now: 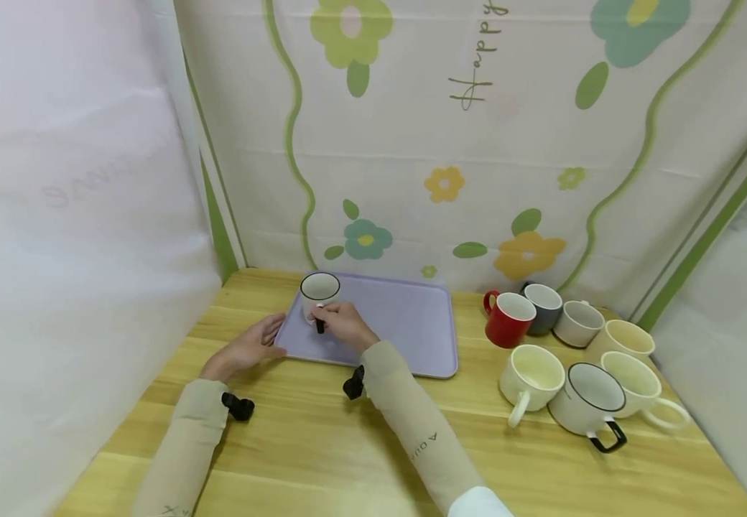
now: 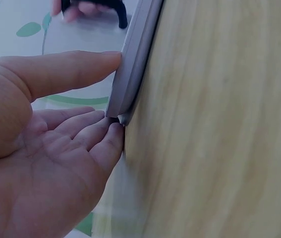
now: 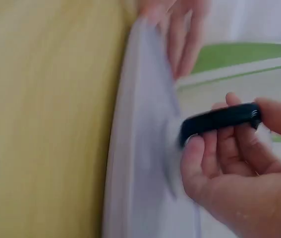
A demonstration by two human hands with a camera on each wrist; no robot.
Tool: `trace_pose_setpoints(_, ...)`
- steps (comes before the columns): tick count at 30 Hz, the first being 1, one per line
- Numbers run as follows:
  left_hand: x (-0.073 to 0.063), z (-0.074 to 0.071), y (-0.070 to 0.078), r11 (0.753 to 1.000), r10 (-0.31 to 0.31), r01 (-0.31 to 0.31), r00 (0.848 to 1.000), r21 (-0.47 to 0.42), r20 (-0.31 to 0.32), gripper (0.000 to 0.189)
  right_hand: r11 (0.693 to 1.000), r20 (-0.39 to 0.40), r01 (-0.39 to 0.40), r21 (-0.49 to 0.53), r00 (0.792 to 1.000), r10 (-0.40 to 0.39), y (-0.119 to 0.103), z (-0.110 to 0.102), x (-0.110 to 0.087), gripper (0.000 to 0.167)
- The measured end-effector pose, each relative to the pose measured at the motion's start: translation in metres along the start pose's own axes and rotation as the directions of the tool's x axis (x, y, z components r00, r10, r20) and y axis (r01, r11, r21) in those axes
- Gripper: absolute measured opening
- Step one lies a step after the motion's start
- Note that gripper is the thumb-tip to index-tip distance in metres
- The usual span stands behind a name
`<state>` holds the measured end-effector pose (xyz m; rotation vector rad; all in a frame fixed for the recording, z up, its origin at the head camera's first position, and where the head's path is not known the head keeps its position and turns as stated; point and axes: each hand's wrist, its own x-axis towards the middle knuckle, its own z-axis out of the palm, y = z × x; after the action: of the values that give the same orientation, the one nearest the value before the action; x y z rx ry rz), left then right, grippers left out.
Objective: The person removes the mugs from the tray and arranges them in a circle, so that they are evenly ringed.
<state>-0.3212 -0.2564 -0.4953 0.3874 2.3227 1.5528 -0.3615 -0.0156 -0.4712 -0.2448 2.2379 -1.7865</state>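
A white mug [image 1: 319, 289] with a black rim stands upright at the left end of a lavender tray [image 1: 399, 323]. By its black handle [image 3: 219, 120], my right hand [image 1: 342, 323] grips it, the fingers curled round the handle in the right wrist view. My left hand [image 1: 251, 347] lies at the tray's front left corner. In the left wrist view its thumb [image 2: 76, 72] touches the tray's rim [image 2: 135, 59], while the other fingers reach along the corner with straight tips.
Right of the tray, several mugs stand grouped on the wooden table [image 1: 296, 445]: a red mug [image 1: 509, 320], a dark grey mug [image 1: 543, 309], cream mugs such as the front one [image 1: 531, 373], and a white black-rimmed mug [image 1: 587, 398]. A flowered curtain [image 1: 399, 143] hangs behind.
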Motion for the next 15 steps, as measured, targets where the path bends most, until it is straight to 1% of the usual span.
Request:
trace_pose_setpoints(1,0.0,-0.001,0.0,1.0,0.0,0.0,1.0,-0.003,-0.005,0.088,0.997,0.016,-0.034,0.063,0.999,0.033,-0.002,0.002,-0.003,0.034)
trace_pose_setpoints(3,-0.001,-0.002,-0.001,1.0,0.001,-0.001,1.0,-0.006,-0.008,0.088,0.974,0.028,-0.11,0.197,0.994,0.106,-0.005,0.006,-0.01,0.027)
trace_pose_setpoints(5,-0.001,-0.003,-0.001,1.0,0.007,-0.007,1.0,-0.007,-0.002,0.089,0.936,0.017,-0.166,0.311,0.985,0.17,-0.008,0.009,-0.019,0.022)
trace_pose_setpoints(7,-0.001,-0.003,-0.001,1.0,0.003,-0.003,1.0,-0.012,0.001,0.09,0.896,0.003,-0.188,0.401,0.979,0.204,-0.011,0.009,-0.032,0.02)
trace_pose_setpoints(8,-0.001,-0.003,-0.002,1.0,0.003,-0.003,1.0,-0.012,0.005,0.09,0.882,-0.007,-0.187,0.433,0.977,0.211,-0.012,0.008,-0.038,0.019)
trace_pose_setpoints(10,-0.001,-0.002,-0.002,1.0,0.005,-0.005,1.0,-0.014,0.011,0.091,0.855,-0.041,-0.158,0.495,0.978,0.204,-0.014,0.004,-0.053,0.022)
trace_pose_setpoints(13,-0.001,-0.002,-0.002,1.0,0.016,-0.016,1.0,-0.014,0.011,0.09,0.836,-0.126,-0.086,0.542,0.975,0.182,-0.014,-0.007,-0.074,0.027)
trace_pose_setpoints(14,-0.001,-0.002,-0.002,1.0,0.023,-0.023,1.0,-0.008,0.013,0.09,0.83,-0.163,-0.06,0.554,0.97,0.179,-0.013,-0.011,-0.08,0.029)
trace_pose_setpoints(15,-0.001,-0.002,-0.001,1.0,0.029,-0.029,1.0,-0.003,0.012,0.089,0.831,-0.202,-0.037,0.555,0.963,0.177,-0.012,-0.016,-0.086,0.029)
